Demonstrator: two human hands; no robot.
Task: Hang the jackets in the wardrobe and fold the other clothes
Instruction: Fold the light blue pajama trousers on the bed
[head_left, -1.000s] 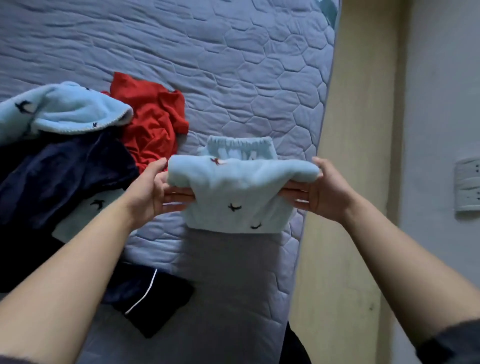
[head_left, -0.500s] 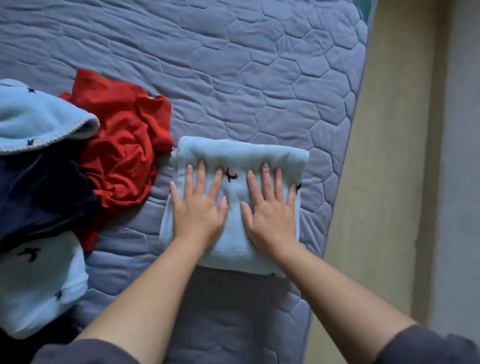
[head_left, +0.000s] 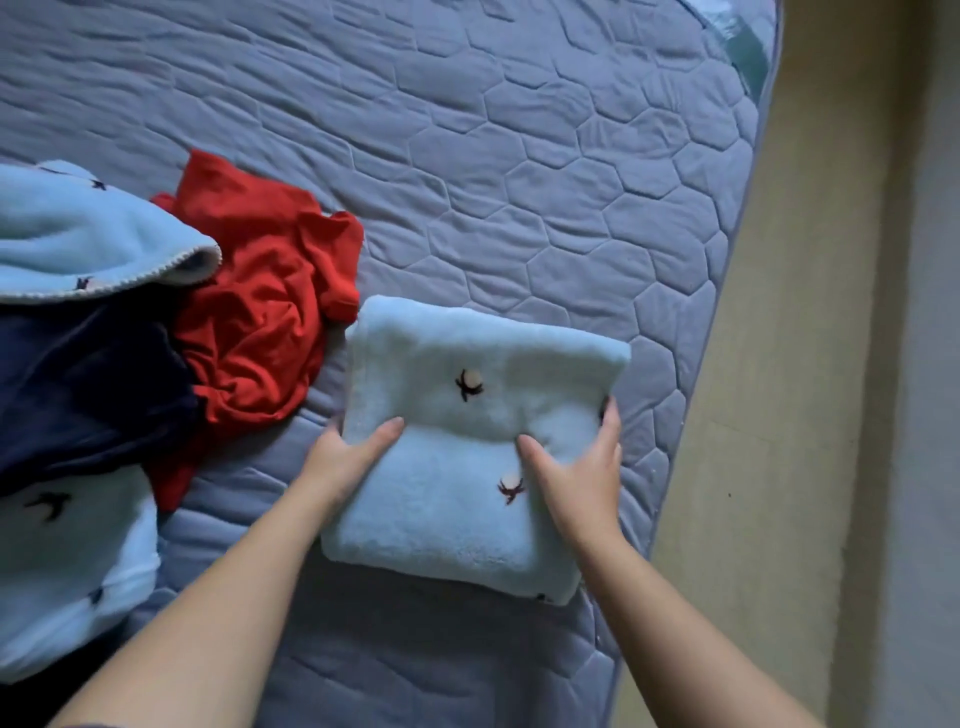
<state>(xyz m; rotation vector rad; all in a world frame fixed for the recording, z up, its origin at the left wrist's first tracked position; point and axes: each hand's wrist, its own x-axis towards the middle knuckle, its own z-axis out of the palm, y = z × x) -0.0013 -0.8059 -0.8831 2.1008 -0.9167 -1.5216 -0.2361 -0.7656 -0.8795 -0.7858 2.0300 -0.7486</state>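
Quilted grey-blue bed (head_left: 519, 156) fills most of the head view, with a strip of beige floor running down its right side.

The folded fleece bundle (head_left: 457, 525), pale blue with small dark motifs, lies flat near the bed's right edge, straight ahead of the person and squarely between both hands. It is close to square, its top fold running left to right.

The left hand (head_left: 353, 452) clasps its left edge, thumb on top and fingers hidden at the side. The right hand (head_left: 582, 467) holds the right edge, thumb on top and fingers curled round the side.

Any lift looks like a two-handed one, with neither hand nearer.

The unfolded heap lies to the left, nearer the left hand: a red garment (head_left: 260, 322) just beside the bundle, then a navy garment (head_left: 78, 389) and more pale blue fleece (head_left: 78, 244).
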